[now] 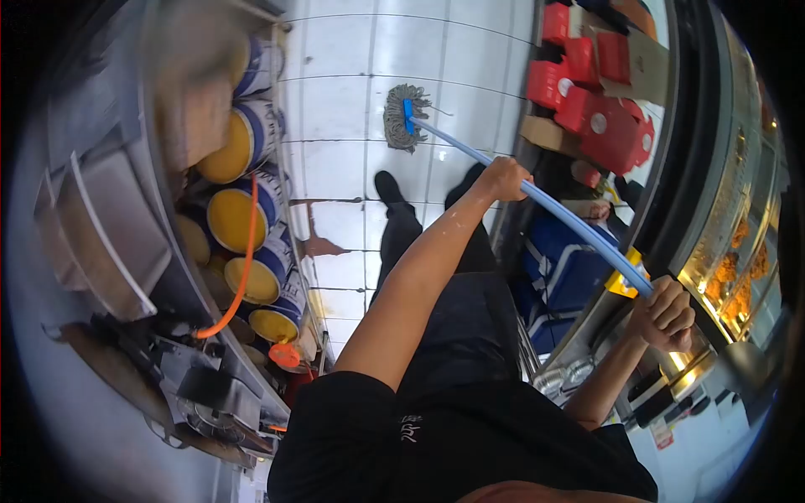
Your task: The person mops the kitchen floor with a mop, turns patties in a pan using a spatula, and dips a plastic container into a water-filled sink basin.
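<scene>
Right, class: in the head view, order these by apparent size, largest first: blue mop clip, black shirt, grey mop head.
1. Black shirt, by far
2. Grey mop head
3. Blue mop clip

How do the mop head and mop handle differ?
The mop head is grey and stringy; the mop handle is smooth and light blue. The handle is far longer than the head. The head sits on the floor, while the left hand and right hand hold the handle. They are joined together.
</scene>
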Tool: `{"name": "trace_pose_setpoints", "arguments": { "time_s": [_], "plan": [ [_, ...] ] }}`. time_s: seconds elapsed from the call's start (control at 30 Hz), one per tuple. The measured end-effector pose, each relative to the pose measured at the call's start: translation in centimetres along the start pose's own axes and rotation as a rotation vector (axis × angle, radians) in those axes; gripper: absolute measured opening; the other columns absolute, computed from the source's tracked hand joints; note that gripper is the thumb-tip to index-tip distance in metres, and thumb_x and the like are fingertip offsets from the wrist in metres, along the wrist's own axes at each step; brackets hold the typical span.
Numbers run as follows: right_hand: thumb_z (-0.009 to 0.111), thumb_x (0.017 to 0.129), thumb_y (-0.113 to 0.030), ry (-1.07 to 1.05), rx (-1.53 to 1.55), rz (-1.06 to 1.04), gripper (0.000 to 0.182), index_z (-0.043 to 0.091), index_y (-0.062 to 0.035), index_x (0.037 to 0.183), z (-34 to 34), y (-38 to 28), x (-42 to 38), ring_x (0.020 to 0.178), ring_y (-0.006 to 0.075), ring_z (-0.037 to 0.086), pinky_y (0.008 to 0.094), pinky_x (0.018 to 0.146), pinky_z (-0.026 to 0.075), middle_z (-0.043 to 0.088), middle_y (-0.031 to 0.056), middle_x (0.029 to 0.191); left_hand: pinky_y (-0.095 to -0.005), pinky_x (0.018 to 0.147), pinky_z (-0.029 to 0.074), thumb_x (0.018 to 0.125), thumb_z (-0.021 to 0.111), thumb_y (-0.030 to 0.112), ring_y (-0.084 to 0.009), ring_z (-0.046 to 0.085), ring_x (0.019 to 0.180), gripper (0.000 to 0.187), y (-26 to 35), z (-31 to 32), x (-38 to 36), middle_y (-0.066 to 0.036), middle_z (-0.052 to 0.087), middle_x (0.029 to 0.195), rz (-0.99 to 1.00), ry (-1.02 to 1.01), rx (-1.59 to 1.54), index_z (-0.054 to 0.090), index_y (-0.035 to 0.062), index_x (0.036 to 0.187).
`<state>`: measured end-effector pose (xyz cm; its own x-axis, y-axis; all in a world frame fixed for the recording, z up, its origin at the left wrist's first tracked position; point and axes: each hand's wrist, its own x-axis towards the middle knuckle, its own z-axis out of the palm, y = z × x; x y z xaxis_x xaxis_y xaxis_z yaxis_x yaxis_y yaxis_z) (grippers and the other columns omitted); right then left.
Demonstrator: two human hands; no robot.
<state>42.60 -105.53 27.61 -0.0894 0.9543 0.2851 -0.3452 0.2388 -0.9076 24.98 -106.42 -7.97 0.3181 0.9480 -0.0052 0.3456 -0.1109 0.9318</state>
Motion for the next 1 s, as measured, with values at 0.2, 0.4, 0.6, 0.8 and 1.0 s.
{"name": "trace_pose_setpoints", "arguments": {
  "time_s": [0.2,0.4,0.6,0.8,1.0],
  "plan": [
    [0.05,0.085,-0.027,-0.022,0.177,0.108,0.038,0.034,-0.0192,0.052,7.7,8.6,-5.1,0.034,0.0064,0.029,0.0254,0.039,0.023,0.034,-0.007,0.041,-0.0417,0.063,0.053,0.065,0.07,0.023,-0.0294,0.066,0.063,0.008,-9.2,-8.7,-12.3,-0.006,0.066,0.066,0.021,0.11,0.132,0.067,0.0171,0.07],
    [0.047,0.088,-0.024,-0.131,0.286,0.09,0.045,0.031,-0.0125,0.048,17.8,13.9,-13.3,0.036,0.018,0.04,0.0341,0.04,0.033,0.039,0.0024,0.044,-0.037,0.053,0.048,0.067,0.069,0.017,-0.0279,0.061,0.052,0.016,-13.8,-18.2,-24.1,-0.007,0.059,0.055,0.008,0.142,0.127,0.057,0.0122,0.058],
    [0.047,0.075,-0.01,-0.368,0.091,0.127,0.027,0.037,-0.0076,0.05,18.2,7.2,-10.3,0.036,0.0204,0.038,0.0343,0.042,0.033,0.039,0.0048,0.046,-0.0372,0.044,0.04,0.074,0.062,0.014,-0.0287,0.053,0.045,0.026,-10.0,-14.7,-22.0,-0.011,0.049,0.049,0.035,0.297,0.216,0.046,0.01,0.053],
    [0.052,0.066,-0.007,-0.528,-0.237,0.119,0.014,0.045,-0.005,0.054,18.8,-2.2,-8.1,0.039,0.0217,0.04,0.0341,0.042,0.033,0.041,0.0054,0.05,-0.0362,0.044,0.037,0.073,0.06,0.013,-0.0268,0.05,0.045,0.027,-1.7,-2.4,-14.2,-0.007,0.044,0.05,0.202,0.37,-0.214,0.043,0.0113,0.052],
    [0.058,0.058,-0.01,-0.558,-0.532,0.068,0.012,0.048,-0.0054,0.059,17.1,4.5,-10.9,0.041,0.0205,0.041,0.0334,0.04,0.032,0.039,0.0037,0.052,-0.0379,0.047,0.04,0.071,0.062,0.003,-0.0278,0.053,0.049,0.025,-2.1,11.0,-5.7,-0.009,0.048,0.051,0.319,0.24,-0.429,0.045,0.0065,0.054]
  ]
}}
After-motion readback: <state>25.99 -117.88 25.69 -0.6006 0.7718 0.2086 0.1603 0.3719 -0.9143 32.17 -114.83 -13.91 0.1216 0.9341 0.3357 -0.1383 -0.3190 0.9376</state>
